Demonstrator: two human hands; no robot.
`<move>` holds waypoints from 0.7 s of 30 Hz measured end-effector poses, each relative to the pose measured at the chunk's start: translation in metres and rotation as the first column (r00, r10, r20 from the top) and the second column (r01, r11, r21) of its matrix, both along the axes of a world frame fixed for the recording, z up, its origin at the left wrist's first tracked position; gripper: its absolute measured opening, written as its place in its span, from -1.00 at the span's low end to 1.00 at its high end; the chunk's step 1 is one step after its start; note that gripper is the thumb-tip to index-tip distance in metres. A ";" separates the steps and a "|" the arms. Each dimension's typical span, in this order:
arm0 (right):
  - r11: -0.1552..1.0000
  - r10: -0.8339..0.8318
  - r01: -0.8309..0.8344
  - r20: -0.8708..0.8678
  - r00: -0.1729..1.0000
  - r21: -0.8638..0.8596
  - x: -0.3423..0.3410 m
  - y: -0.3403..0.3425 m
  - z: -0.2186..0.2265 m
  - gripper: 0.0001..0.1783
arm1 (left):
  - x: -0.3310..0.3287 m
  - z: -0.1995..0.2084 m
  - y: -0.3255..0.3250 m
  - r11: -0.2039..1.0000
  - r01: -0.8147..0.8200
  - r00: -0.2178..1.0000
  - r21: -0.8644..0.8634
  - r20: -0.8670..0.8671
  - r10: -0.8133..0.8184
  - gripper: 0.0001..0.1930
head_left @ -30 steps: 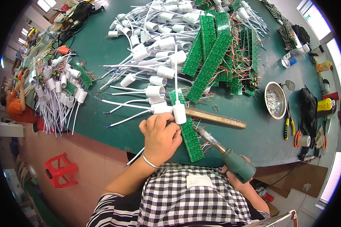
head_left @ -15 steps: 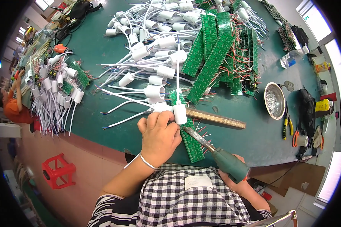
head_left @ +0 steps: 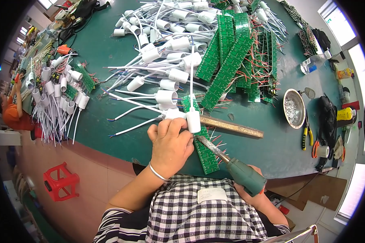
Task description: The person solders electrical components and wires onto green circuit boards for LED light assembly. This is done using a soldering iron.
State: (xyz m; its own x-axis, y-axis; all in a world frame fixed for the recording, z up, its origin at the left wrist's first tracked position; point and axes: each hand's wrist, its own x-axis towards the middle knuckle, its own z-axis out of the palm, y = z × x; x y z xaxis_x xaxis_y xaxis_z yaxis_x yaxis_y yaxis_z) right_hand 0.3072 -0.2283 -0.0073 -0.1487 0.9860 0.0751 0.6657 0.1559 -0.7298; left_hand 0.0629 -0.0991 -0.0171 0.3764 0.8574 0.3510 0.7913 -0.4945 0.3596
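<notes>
My right hand (head_left: pixel 251 193) is wrapped round the green handle of a large soldering iron (head_left: pixel 247 177). The iron's metal tip points left and meets the near end of a white lamp socket, over a strip of green circuit boards (head_left: pixel 208 157). That socket (head_left: pixel 193 122) lies mouth toward me, its white cable running straight away. My left hand (head_left: pixel 170 146) is closed beside it, fingertips pinched together close to the iron's tip; what they hold is hidden. Another white socket (head_left: pixel 175 114) lies just beyond my left fingers.
A wooden bar (head_left: pixel 235 127) extends right of the socket. Beyond are heaped white sockets (head_left: pixel 166 52) and stacked green boards (head_left: pixel 227 65). At right are a metal bowl (head_left: pixel 293 108), pliers (head_left: pixel 307 131) and a bottle (head_left: pixel 314 62). A co-worker in orange (head_left: pixel 16 115) is far left.
Both hands and the iron stay almost in place. A thin white strand that showed beside my left wrist is no longer visible. The co-worker's arm has shifted slightly.
</notes>
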 end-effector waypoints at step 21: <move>0.986 -0.079 -0.007 -0.504 0.860 -0.165 0.004 -0.006 -0.008 -0.69 | -0.006 -0.007 -0.013 1.000 -0.016 0.996 -0.024 0.090 0.019 -0.80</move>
State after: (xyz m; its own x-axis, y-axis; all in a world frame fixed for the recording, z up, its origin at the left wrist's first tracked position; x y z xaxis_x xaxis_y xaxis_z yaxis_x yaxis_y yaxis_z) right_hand 0.3112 -0.2346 -0.0157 -0.0961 0.9951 -0.0243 0.1993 -0.0047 -0.9799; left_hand 0.0566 -0.1122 -0.0238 0.3289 0.8720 0.3626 0.7635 -0.4715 0.4413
